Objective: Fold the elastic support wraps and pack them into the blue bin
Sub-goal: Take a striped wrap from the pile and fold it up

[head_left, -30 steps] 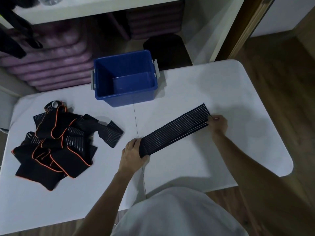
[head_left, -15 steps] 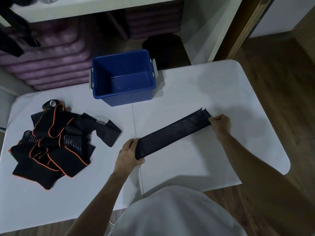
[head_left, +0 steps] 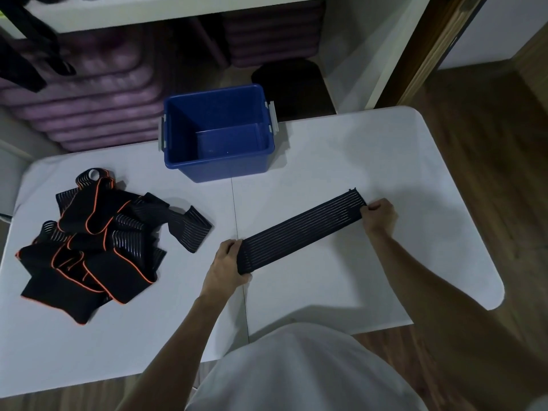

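Nearest cam: person's torso in a white shirt (head_left: 299,369), both bare forearms reaching fwd over the white table (head_left: 341,292). Left hand (head_left: 226,269) sits approx. at the table's centre seam, fingers curled over the near end of one black ribbed wrap (head_left: 301,231), thumb underneath; grip looks firm. Right hand (head_left: 379,215) is further out and to the right, fingers curled into a tight pinch on the far end of the same wrap. Wrap runs diagonally btwn the two hands, near-left to far-right, pulled out straight and flat, pale lengthwise stripes showing; cannot tell if it rests on the table or is held just above it. No fold in it yet. To the left, well apart from the hands, a loose pile of wraps (head_left: 98,241) lies on the table: black, some w/ orange edging, some w/ pale ribbing, overlapping and unfolded. Further back, near the table's far edge and approx. above the seam, stands the blue bin (head_left: 219,164), open top, grey latch handles on both short sides, nothing visible inside. Beyond the table: purple stacked cushions (head_left: 98,108) under a white shelf (head_left: 178,10); wood floor (head_left: 489,143) to the right.
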